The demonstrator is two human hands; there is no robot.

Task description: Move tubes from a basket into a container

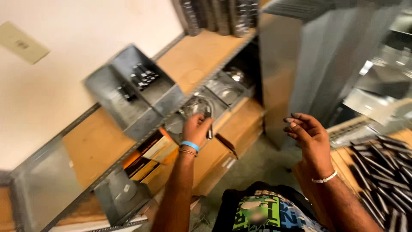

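My left hand (196, 128), with a blue wristband, reaches toward the lower shelf and is closed around a small dark metal piece (209, 129) that sticks out below my fingers. It hovers in front of a round shiny metal fitting (196, 105) on that shelf. My right hand (305, 130), wearing a white bead bracelet, is raised in the open space to the right. Its fingers are loosely curled and apart, and it holds nothing.
A metal-edged wooden shelf (193, 60) carries two grey metal boxes (135, 92). Cardboard boxes (152, 157) and more round metal parts (229, 88) sit below. Dark flat metal strips (382, 167) lie at right, and tall sheet-metal panels (317, 64) stand behind.
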